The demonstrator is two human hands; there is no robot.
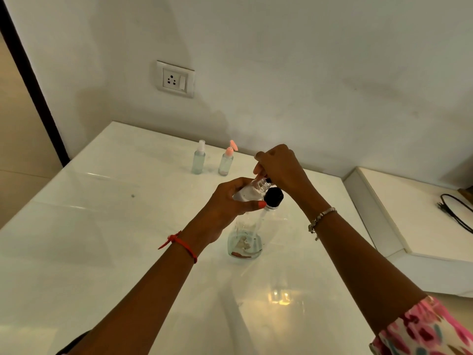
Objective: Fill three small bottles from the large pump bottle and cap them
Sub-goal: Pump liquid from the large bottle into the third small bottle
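Left hand (227, 208) tilts a small bottle (249, 192) against the pump (273, 196) of the big bottle (247, 239).
The left fingers and thumb wrap the small clear bottle, its open neck at the spout. The right hand (279, 165) curls down over the pump top, which it mostly hides. The big bottle stands mid-table (102, 239) with a little liquid at its bottom. Far left stand a spray bottle (198, 160) and a pink-capped bottle (226, 161), its flip lid up.

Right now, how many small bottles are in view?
3. Two stand near the wall: a clear-topped bottle and a pink-capped bottle. The third bottle is held in the left hand.
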